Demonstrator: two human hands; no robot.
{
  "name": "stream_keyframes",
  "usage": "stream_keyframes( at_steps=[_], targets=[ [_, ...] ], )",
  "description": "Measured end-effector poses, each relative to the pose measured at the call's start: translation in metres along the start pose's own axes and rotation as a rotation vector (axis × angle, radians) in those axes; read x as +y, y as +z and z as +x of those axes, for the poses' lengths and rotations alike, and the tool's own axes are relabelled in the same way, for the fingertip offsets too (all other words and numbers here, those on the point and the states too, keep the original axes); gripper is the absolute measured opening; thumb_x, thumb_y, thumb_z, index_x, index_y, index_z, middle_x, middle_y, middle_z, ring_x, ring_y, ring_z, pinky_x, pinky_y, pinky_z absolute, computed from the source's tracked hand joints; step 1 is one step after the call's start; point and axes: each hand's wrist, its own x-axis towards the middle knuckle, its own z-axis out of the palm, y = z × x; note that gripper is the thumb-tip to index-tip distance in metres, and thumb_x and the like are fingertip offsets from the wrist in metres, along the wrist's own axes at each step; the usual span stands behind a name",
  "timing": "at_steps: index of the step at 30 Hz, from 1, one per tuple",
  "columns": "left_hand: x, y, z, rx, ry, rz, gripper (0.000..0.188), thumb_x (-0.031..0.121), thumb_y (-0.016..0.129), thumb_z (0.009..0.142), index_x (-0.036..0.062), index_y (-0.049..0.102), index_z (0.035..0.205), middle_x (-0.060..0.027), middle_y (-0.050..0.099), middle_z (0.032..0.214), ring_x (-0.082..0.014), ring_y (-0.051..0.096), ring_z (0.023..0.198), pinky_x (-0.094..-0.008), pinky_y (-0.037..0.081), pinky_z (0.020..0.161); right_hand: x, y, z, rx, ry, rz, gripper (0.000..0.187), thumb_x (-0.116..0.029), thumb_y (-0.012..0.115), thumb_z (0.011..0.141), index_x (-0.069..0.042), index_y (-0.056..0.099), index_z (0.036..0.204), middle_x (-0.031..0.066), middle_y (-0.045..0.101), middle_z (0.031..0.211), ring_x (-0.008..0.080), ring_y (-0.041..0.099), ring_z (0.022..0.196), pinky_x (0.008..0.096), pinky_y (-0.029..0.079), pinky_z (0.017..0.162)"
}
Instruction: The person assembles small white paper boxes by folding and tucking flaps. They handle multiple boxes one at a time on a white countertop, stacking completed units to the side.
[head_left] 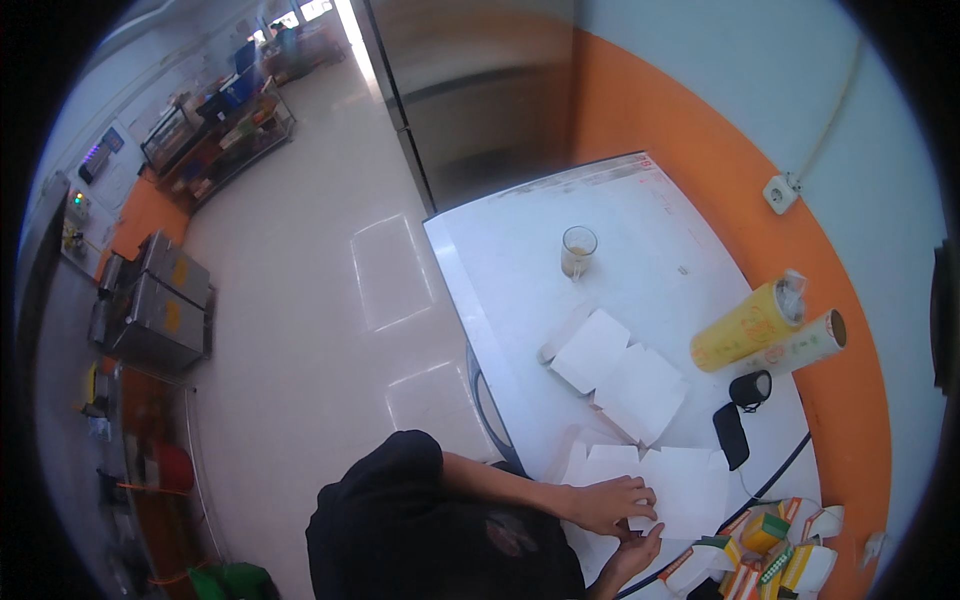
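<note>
An unfolded white cardboard box lies at the near end of the white table, its inside facing up. My left hand rests on its near-left part, fingers bent and closed at the cardboard. Just below, my right hand has its thumb and fingers closed at the box's near edge; part of that hand is hidden. The two hands almost touch. Beyond them sits a second white box, with its lid folded open.
A glass mug holding some drink stands farther off. On the right are a yellow cup stack, a pale cup stack, a small black speaker and a black phone. Colourful folded cartons are piled near right, by an orange wall.
</note>
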Motion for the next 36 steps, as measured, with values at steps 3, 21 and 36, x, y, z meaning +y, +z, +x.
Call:
stream_keyframes(
  at_steps=[3, 21, 36],
  targets=[
    [-0.011, 0.009, 0.002, 0.055, -0.02, -0.115, 0.041, 0.013, 0.073, 0.089, 0.0052, 0.063, 0.128, -0.0139, 0.058, 0.12, -0.0334, 0.055, 0.116, -0.0431, 0.045, 0.101, -0.003, -0.011, 0.002, -0.078, -0.018, -0.058, 0.052, -0.032, 0.055, 0.108, 0.011, 0.052, 0.137, 0.0208, 0.058, 0.129, 0.0294, 0.064, 0.109, 0.0403, 0.059, 0.084],
    [-0.008, -0.006, 0.019, 0.116, -0.183, -0.512, 0.023, 0.011, 0.072, 0.096, -0.0005, 0.067, 0.115, -0.0161, 0.076, 0.102, -0.0243, 0.075, 0.081, -0.0341, 0.059, 0.076, -0.033, 0.012, -0.029, -0.096, -0.58, -0.863, 0.031, -0.004, 0.063, 0.099, 0.009, 0.064, 0.127, 0.0189, 0.063, 0.113, 0.0304, 0.067, 0.102, 0.0369, 0.056, 0.08],
    [-0.024, -0.001, 0.022, 0.019, -0.134, -0.845, 0.03, 0.004, 0.074, 0.093, 0.0011, 0.074, 0.123, -0.0144, 0.072, 0.116, -0.0201, 0.069, 0.105, -0.0317, 0.056, 0.093, -0.069, 0.031, -0.035, 0.168, -0.42, -0.683, 0.032, -0.015, 0.089, 0.084, 0.009, 0.073, 0.097, 0.0177, 0.075, 0.094, 0.024, 0.069, 0.086, 0.0357, 0.058, 0.085]
  ],
)
